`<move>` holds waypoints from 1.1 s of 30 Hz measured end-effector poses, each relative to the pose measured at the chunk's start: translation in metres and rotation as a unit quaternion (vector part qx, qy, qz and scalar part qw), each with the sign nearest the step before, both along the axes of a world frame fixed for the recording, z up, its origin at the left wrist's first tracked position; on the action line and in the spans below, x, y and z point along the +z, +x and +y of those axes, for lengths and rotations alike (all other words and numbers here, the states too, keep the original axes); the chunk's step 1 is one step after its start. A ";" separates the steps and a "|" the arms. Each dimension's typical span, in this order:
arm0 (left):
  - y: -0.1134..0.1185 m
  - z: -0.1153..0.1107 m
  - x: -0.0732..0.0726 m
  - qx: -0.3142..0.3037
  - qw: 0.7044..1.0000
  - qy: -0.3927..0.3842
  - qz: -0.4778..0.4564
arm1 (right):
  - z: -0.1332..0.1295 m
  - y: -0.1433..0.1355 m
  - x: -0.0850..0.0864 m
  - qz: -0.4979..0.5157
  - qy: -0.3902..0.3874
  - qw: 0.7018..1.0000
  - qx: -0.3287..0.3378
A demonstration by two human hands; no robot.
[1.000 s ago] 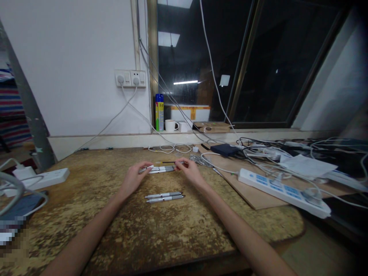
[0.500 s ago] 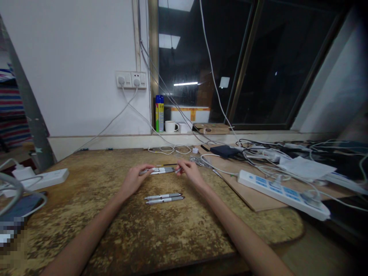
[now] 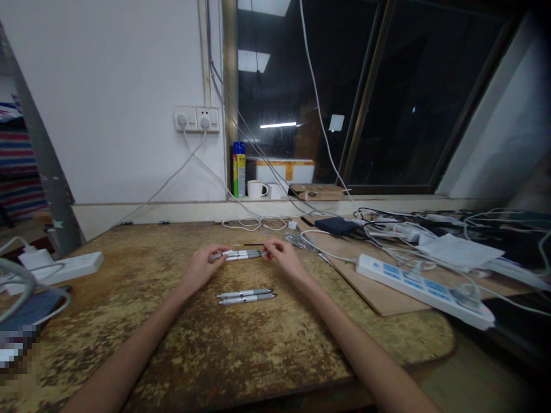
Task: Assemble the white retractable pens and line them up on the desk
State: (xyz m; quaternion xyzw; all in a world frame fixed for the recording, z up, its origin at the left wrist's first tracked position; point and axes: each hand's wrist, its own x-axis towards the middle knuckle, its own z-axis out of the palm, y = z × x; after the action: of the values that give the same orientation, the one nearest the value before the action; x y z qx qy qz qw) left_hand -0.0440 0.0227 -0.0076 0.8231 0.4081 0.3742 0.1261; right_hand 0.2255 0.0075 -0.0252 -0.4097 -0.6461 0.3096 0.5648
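Note:
Two or more white-and-grey pens [image 3: 243, 254] lie side by side on the worn table [image 3: 181, 344], between my hands. My left hand [image 3: 205, 265] has its fingers closed on their left end. At their right end is my right hand [image 3: 282, 257], its fingertips pinched together; the pen tips there are partly hidden by the fingers. Nearer to me, two more pens [image 3: 246, 296] lie parallel, touched by neither hand. Just behind the fingers a thin dark stick with a yellow end [image 3: 246, 245] rests on the wood.
A white power strip [image 3: 424, 289] and a brown board [image 3: 379, 287] lie at the right among tangled cables. Another power strip [image 3: 80, 267] is at the left. A mug [image 3: 255, 189] and a spray can [image 3: 239, 170] stand on the sill behind.
My right hand has shifted very slightly at the pens' right end. My left hand and the two nearer pens look unmoved.

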 end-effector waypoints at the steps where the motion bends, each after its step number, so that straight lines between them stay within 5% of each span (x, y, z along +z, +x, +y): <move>1: 0.000 0.000 0.000 0.002 1.000 -0.002 -0.001 | 0.000 0.000 -0.001 -0.012 0.009 1.000 -0.006; 18: -0.002 0.003 -0.001 0.015 1.000 -0.013 -0.024 | 0.004 0.007 -0.005 -0.058 0.039 0.995 -0.066; 33: -0.001 0.001 0.000 0.011 1.000 -0.019 -0.018 | 0.001 0.005 0.000 0.012 -0.019 0.999 0.024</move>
State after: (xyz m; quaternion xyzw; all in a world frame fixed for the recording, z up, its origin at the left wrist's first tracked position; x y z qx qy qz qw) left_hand -0.0451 0.0239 -0.0075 0.8089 0.4222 0.3827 0.1451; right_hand 0.2301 0.0090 -0.0251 -0.4008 -0.6428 0.3406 0.5569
